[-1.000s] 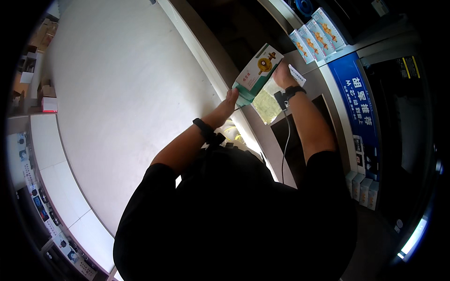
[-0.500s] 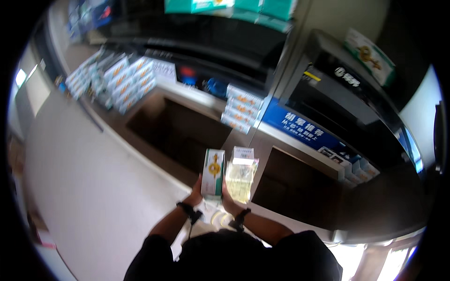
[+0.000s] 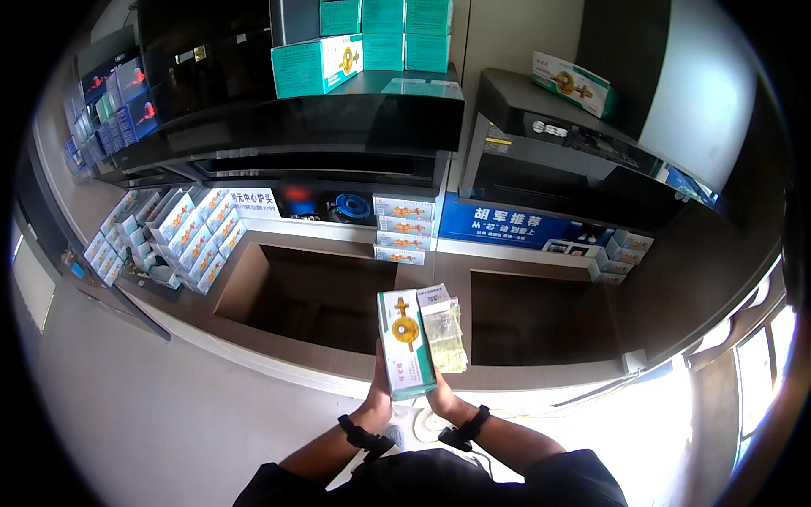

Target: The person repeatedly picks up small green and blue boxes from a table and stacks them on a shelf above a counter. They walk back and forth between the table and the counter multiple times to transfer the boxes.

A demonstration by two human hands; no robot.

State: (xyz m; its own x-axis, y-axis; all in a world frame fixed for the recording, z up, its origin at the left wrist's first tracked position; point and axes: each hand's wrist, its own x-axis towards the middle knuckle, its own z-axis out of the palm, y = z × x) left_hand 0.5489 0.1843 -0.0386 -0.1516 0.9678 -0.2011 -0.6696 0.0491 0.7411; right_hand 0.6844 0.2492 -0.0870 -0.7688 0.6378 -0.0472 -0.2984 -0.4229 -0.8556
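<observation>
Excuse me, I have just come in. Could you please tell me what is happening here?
A person holds a white-and-green box between the left hand and the right hand, one at each side of its near end. A pale packet is just right of it. Beyond, small boxes are stacked on the counter, and more green boxes are stacked higher up.

Looks like shop or appliance showroom. Brown counter [image 3: 449,272] with two rectangular openings [image 3: 321,291]; picture-printed boxes [image 3: 404,228] stacked near left end, along back edge; blue printed banner [image 3: 498,224] at back edge; black hood-like appliances [image 3: 338,127] above, green cartons [image 3: 383,51] piled atop one.
</observation>
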